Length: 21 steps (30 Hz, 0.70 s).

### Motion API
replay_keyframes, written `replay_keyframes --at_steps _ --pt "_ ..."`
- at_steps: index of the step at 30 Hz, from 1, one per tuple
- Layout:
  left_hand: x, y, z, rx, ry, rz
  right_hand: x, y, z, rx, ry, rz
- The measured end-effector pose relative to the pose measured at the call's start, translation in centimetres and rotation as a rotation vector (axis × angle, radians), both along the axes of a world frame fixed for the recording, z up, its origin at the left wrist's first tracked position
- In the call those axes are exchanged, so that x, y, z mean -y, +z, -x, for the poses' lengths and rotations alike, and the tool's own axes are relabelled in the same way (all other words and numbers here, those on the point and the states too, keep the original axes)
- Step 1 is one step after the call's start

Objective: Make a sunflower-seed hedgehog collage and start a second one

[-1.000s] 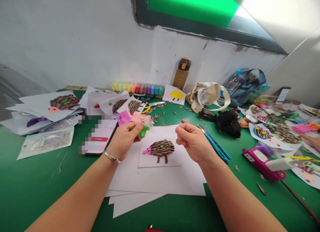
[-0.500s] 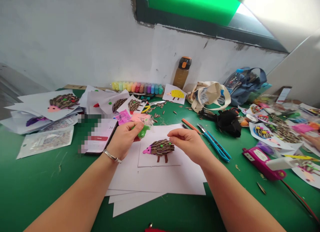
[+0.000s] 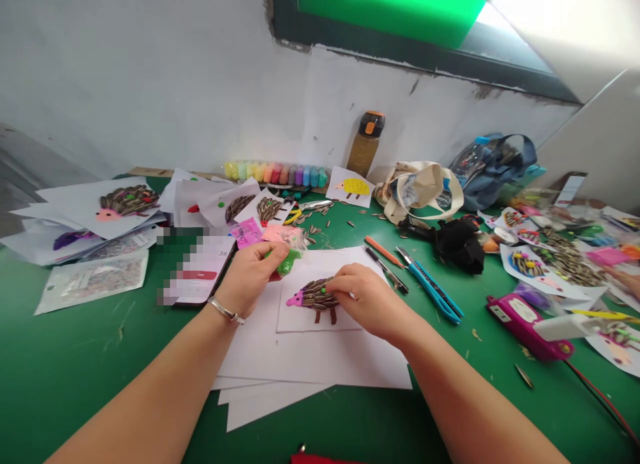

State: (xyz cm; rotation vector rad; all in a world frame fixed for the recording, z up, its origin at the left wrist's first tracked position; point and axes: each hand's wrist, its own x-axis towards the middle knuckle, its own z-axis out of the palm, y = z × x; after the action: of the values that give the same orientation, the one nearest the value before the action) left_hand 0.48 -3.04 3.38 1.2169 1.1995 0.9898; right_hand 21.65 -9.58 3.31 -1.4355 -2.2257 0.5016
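Observation:
My left hand [image 3: 257, 277] is closed on a small packet of green modelling clay [image 3: 289, 263], above the upper left of the white paper. My right hand [image 3: 365, 297] has its fingertips pinched together over the back of a hedgehog picture [image 3: 315, 294]; whatever they hold, if anything, is hidden. The hedgehog has a body of sunflower seeds, a purple clay face and brown legs. A green clay dot [image 3: 324, 291] shows right at the right fingertips. The picture lies on a stack of white paper [image 3: 310, 364].
A phone [image 3: 205, 271] lies left of the paper. Pens [image 3: 385, 267] and a blue utility knife [image 3: 435, 291] lie to the right, near a magenta glue gun [image 3: 525, 327]. Behind are clay tubs [image 3: 275, 174], loose seeds [image 3: 313, 231] and a bottle [image 3: 366, 144]. Another person's hand [image 3: 623, 277] shows far right.
My right hand has moved left and down onto the hedgehog's back, covering its right part. The pens behind that hand now show more. My left hand still holds the green clay packet.

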Motion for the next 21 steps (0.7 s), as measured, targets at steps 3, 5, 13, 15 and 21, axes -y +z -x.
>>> replay_keyframes --at_steps 3,5,13,15,21 --pt "-0.03 0.03 -0.06 -0.003 -0.001 -0.002 0.02 -0.02 0.17 0.075 -0.015 0.014" --pt "-0.03 0.02 -0.12 -0.001 -0.002 -0.004 0.04 0.05 0.28 0.124 -0.009 0.016" --pt "0.09 -0.01 -0.13 -0.012 -0.002 -0.007 -0.25 -0.55 0.54 0.299 0.007 -0.047" --pt "0.07 0.01 -0.11 -0.014 -0.008 -0.008 -0.22 -0.55 0.57 0.333 0.023 -0.053" --pt "0.1 0.08 -0.12 0.0 -0.012 -0.006 0.08 -0.04 0.35 0.305 0.042 -0.033"
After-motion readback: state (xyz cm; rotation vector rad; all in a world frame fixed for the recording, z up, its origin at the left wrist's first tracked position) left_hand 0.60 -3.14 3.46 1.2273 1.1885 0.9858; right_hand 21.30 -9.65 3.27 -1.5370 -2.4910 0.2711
